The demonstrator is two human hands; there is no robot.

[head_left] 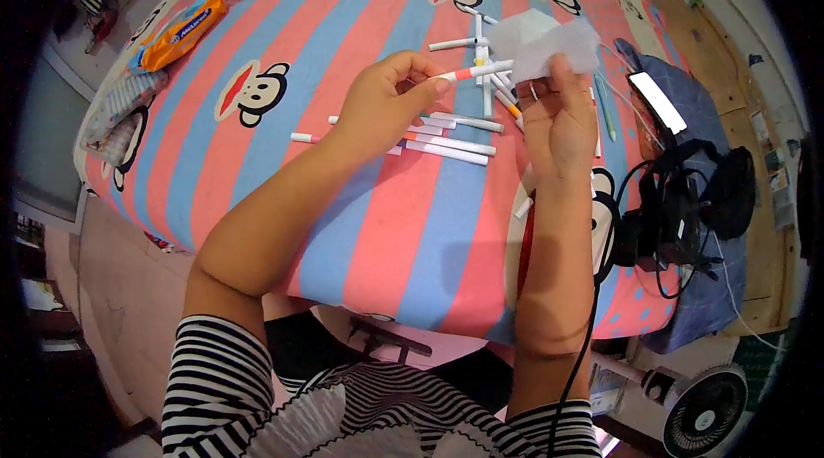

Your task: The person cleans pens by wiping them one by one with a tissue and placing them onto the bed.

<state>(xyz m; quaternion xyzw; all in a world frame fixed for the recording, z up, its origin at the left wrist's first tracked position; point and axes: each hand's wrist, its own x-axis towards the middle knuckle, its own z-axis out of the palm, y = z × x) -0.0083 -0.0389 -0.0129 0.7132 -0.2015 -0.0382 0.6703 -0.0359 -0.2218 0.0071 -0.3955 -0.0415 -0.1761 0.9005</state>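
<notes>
White, with an orange-red band, the marker (481, 72) sits level above the bed (369, 265), where our left hand (402, 97) pinches it between thumb and fingers. Our right hand (554, 119) has its grip pressed together on a thin white wipe (542, 39), the thumb in front; the marker's far end reaches the edge of that wipe, though we cannot tell whether they touch. Beneath our two hands, a loose heap of markers (487, 102) lies crisscrossed on the pink-and-blue striped sheet. Nearer to us, a row of markers (451, 149) lies roughly side by side, partly hidden by our left forearm. We see an orange packet (183, 31) at the bed's far left, and black cables (674, 226) bunched on the right.
</notes>
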